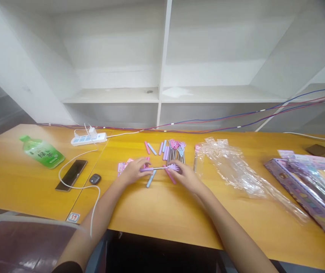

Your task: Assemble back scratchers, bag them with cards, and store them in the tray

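A back scratcher with a thin metal rod (159, 168) lies level between my hands. My left hand (135, 170) is closed on its purple handle (146, 170). At the other end my right hand (183, 175) grips it by the purple hand-shaped head (173, 167). Just beyond my right hand lies a bunch of back scratchers with pink, purple and blue heads (181, 150). A blue handle tube (150, 179) and a pink tube (170, 176) rest on the table below the rod. Pink printed cards (121, 167) are partly hidden behind my left hand.
Several loose tubes (151, 148) lie farther back. Clear plastic bags (236, 170) and a purple box of packaged items (307, 193) are to the right. To the left are a green bottle (44, 151), a phone (71, 175), an earbud case (95, 179), a power strip (88, 139) and a white cable (94, 212).
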`<state>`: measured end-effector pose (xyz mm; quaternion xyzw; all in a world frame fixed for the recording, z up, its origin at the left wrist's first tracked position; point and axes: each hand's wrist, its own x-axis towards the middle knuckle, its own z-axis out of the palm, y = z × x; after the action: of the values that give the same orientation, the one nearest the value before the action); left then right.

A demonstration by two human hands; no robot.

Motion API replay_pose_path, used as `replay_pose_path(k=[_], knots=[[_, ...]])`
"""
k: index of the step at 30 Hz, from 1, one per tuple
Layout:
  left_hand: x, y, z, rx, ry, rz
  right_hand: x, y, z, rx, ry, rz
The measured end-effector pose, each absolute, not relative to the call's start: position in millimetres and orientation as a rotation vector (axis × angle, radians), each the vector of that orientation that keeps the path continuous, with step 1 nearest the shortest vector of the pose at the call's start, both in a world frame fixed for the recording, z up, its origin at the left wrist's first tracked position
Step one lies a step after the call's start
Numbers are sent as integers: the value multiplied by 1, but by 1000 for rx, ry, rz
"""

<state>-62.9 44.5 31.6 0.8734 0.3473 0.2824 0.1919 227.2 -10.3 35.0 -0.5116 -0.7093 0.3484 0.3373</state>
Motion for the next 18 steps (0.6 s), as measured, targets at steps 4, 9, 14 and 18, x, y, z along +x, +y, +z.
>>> replay_pose_path(k=[4,9,14,18], knots=[[-59,41,37,2630,1084,424,228,-8,43,-1390,-2122,635],[-47,27,60,2829,1196,277,204,-6,57,-1525,-2454,-47],[-32,15,88,3005,1319,411,178,0,90,-1700,-2548,-157],[-20,19,107,3013,1416,409,167,10,116,-1784,-2499,-153]])
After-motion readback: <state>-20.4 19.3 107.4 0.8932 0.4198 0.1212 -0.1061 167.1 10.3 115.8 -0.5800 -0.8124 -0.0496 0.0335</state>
